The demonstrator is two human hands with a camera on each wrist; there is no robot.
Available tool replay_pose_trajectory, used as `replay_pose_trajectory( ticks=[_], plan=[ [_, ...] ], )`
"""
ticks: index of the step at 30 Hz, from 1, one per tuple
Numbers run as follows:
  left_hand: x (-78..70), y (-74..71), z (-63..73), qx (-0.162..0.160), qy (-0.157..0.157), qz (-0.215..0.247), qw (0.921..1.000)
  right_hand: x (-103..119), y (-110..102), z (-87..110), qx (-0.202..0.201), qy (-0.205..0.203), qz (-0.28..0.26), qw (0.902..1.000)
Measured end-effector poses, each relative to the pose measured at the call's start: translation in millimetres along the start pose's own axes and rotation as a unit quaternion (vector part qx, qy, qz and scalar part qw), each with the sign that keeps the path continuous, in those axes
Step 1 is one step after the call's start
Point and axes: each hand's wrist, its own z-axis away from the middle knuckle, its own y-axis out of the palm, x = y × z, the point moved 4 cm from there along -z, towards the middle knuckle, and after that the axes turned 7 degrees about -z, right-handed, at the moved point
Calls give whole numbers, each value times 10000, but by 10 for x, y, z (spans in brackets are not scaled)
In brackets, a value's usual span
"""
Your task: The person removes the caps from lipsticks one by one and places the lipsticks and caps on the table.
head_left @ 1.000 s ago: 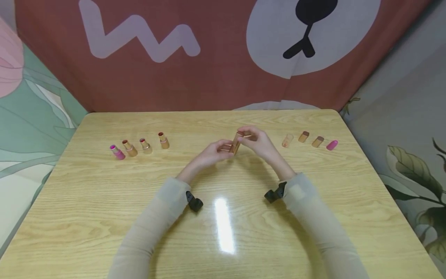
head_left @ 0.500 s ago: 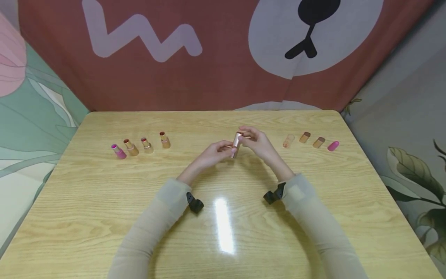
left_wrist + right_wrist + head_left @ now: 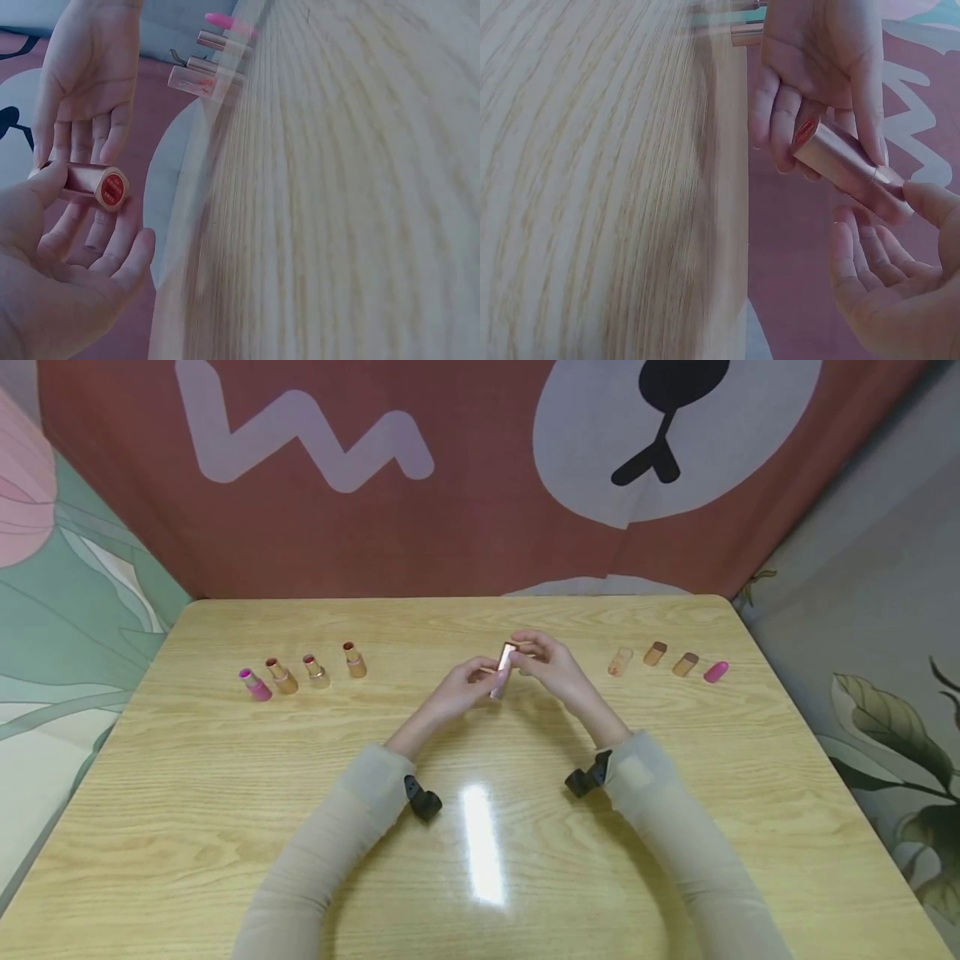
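A rose-gold lipstick tube [image 3: 507, 657] is held up between both hands over the middle of the table, tilted with its upper end leaning right. My left hand [image 3: 463, 687] pinches the lower part between thumb and fingers. At the upper end, my right hand [image 3: 553, 670] grips with thumb and fingertips. In the left wrist view the lipstick tube [image 3: 88, 180] shows a round red label on its end, facing that camera. The right wrist view shows a seam across the lipstick tube [image 3: 844, 161], near the right thumb.
To the left stand several uncapped lipsticks, one a pink lipstick [image 3: 256, 685] and one a gold lipstick [image 3: 355, 660]. On the right lie a clear cap [image 3: 620, 662], two brownish-gold caps [image 3: 685, 665] and a pink cap [image 3: 716, 672]. A red curtain [image 3: 480, 543] hangs behind the table's far edge.
The lipstick tube has turned in the hands, so a bright, shiny face now shows where a darker one did. Its lower end has swung slightly left. Both hands keep their grip.
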Motion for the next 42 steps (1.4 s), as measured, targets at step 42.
replay_pose_trajectory(
  ticks=[42],
  plan=[
    [4, 32, 59, 55, 99, -24, 9999, -53, -101, 40, -28, 731, -1119, 9910]
  ],
)
